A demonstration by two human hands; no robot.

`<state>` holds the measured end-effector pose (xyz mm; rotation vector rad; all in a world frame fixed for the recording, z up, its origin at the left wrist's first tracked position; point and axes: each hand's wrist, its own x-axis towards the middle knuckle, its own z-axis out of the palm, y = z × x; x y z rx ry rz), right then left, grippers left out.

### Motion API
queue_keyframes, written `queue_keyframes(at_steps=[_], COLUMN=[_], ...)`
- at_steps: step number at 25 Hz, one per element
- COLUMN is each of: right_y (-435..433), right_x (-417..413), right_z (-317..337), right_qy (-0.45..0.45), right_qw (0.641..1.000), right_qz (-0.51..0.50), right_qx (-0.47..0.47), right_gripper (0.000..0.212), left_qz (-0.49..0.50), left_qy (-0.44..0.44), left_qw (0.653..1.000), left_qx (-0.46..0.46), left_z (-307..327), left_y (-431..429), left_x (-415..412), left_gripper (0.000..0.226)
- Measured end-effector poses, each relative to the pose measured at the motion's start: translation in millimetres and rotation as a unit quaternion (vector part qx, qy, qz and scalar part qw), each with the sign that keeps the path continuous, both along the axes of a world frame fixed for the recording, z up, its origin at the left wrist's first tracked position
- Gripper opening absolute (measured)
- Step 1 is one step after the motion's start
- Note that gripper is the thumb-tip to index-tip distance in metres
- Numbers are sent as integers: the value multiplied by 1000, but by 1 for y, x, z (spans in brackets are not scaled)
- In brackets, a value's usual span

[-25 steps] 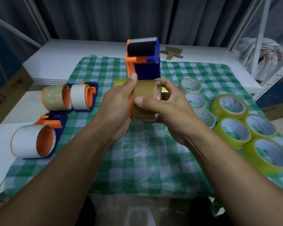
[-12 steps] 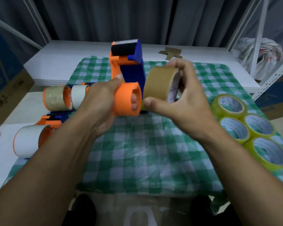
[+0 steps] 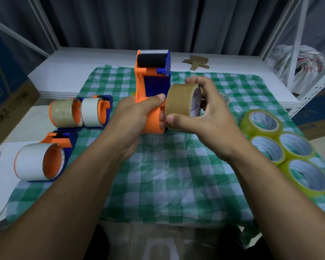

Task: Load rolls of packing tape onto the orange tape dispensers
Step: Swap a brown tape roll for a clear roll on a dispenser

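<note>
The right hand (image 3: 204, 122) grips the brown tape roll (image 3: 178, 104), now brought up against the orange dispenser hub (image 3: 154, 123) gripped by the left hand (image 3: 133, 117); seating follows.

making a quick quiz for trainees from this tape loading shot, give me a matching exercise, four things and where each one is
Things:
1 brown tape roll
2 empty orange dispenser
3 yellow tape rolls
4 cardboard scraps

Places:
a gripped by the left hand
b on the white table
c held by the right hand
d flat on the green checked cloth

Pairs: 1-c, 2-a, 3-d, 4-b
</note>
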<state>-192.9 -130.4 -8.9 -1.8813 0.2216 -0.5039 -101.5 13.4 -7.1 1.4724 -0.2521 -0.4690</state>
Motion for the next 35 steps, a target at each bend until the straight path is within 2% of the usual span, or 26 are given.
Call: queue_keyframes(at_steps=[7,11,16,18,20,24,27,30,32,35], right_y=[-1,-1,1,-1,-6,-21,-36,-53,-59,-60], right_x=[2,-4,-25,-34,-44,-65,-74,-73,-73,-77], right_z=[-11,-15,-16,-14,-8,4,11,12,7,-14], right_qy=[44,62,107,129,172,261,274,286,320,399], right_qw=[998,993,984,984,979,965,959,949,932,881], right_qz=[13,6,-8,-11,-8,-25,-71,-121,-124,-74], right_qx=[53,98,143,126,106,20,-15,-57,-119,-242], right_gripper=[87,67,63,61,60,62,54,56,62,80], left_qz=[7,26,2,-11,-21,-31,-35,-46,-53,-51], left_qy=[12,30,46,62,84,108,112,112,114,123], left_qw=[1000,999,999,998,996,993,993,993,992,991], left_qx=[14,11,22,17,14,18,13,14,17,16], left_z=[-8,-13,-13,-13,-15,-19,-15,-11,-11,-14], left_y=[-2,-4,-7,-7,-8,-12,-16,-22,-26,-30], left_x=[1,-4,-21,-33,-44,-64,-74,-75,-74,-74], left_gripper=[29,23,17,10,12,11,10,15,19,18])
